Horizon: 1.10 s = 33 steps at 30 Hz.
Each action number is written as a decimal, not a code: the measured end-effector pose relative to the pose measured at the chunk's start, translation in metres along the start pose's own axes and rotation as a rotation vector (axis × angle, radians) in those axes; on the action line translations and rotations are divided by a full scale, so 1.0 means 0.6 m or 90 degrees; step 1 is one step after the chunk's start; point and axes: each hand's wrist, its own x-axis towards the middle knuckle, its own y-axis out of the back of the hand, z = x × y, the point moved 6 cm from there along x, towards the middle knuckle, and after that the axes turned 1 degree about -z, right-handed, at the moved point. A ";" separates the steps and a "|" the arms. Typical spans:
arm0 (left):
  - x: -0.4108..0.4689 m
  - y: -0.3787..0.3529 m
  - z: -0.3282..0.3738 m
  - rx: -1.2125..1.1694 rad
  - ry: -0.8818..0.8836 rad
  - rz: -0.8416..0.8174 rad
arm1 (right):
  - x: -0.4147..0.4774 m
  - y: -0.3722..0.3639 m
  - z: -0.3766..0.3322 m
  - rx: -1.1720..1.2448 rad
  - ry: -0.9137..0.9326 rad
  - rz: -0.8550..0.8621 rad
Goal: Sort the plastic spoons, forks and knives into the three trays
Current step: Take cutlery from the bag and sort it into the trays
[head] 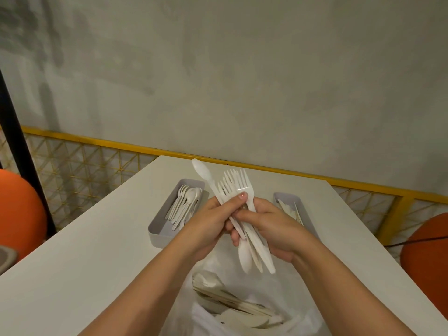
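Observation:
Both hands hold one mixed bundle of white plastic cutlery (238,190) above the table. Several fork heads fan upward, a knife blade sticks out to the upper left, and a spoon bowl and handles hang below. My left hand (213,221) grips the bundle from the left, thumb pressed across the fork necks. My right hand (269,226) grips it from the right, fingers curled round the handles. A grey tray (157,232) on the left holds several spoons. Another grey tray (306,207) on the right holds white pieces, mostly hidden by my right hand. The middle tray is hidden behind my hands.
A white plastic bag (242,306) of loose cutlery lies open at the near table edge between my forearms. The white table (97,238) meets a yellow mesh railing (97,166) at the back. Orange round seats (19,212) stand at both sides.

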 end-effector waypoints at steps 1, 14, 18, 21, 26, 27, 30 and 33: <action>0.004 0.001 0.001 0.005 0.001 0.013 | 0.002 0.001 0.001 0.008 -0.009 0.002; 0.068 0.047 0.000 -0.183 0.018 0.123 | 0.032 0.052 0.007 -0.318 0.026 0.290; 0.089 0.053 -0.005 -0.227 0.047 0.141 | 0.049 0.054 -0.015 -0.396 0.075 0.312; 0.101 0.058 -0.022 -0.225 0.081 0.151 | 0.063 0.041 -0.027 -0.405 0.089 0.294; 0.109 0.055 -0.033 -0.315 0.089 0.130 | 0.092 0.043 -0.040 -0.376 0.069 0.297; 0.109 0.056 -0.034 -0.323 0.085 0.128 | 0.096 0.044 -0.042 -0.396 0.064 0.297; 0.110 0.063 -0.036 -0.310 0.069 0.142 | 0.114 0.040 -0.040 -0.512 0.047 0.281; 0.110 0.060 -0.037 -0.315 0.066 0.145 | 0.129 0.036 -0.032 -0.535 0.029 0.282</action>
